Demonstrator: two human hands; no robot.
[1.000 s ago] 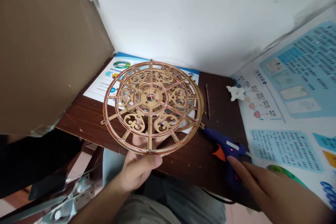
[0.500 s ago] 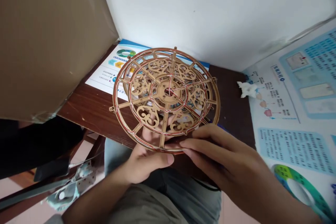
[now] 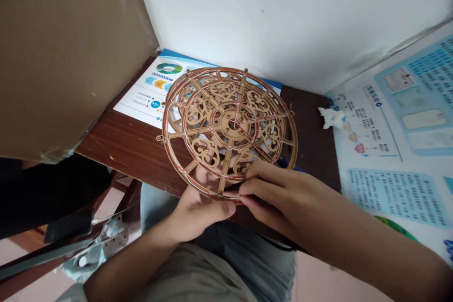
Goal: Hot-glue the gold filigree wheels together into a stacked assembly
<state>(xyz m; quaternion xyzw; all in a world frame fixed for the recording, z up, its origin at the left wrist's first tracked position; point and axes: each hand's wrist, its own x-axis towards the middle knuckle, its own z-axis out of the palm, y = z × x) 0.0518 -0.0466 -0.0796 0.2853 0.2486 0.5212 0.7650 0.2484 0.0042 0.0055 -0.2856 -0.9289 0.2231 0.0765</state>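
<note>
Wheel: filigree wooden wheel (image 3: 226, 125) held up off the desk, tilted, right over the desk's front edge.
Left hand (image 3: 198, 212): grasping the lower rim, fingers behind the fretwork, thumb across the front.
Right hand (image 3: 283, 193): closed on that same stretch of rim from the right, fingers curled over the edge, just beside the left thumb.
Why so: both hands on one spot, seemingly to steady the wheel and work that stretch of rim; the face left open toward the camera.
Red lines (image 3: 260, 119): along ribs and rim; thread or glue, hard to say from here.
Hidden: a blue sliver (image 3: 288, 163) behind the wheel's right edge, too covered to name; rear layer barely readable through the cutouts.
Desk (image 3: 116, 146): dark wood, with a leaflet (image 3: 141, 104) behind the wheel and crumpled tissue (image 3: 331, 118) off to the right.
Around: cardboard box (image 3: 63, 56) at left, white wall (image 3: 283, 19) ahead, poster (image 3: 389, 188) at right, cut off by the frame.
</note>
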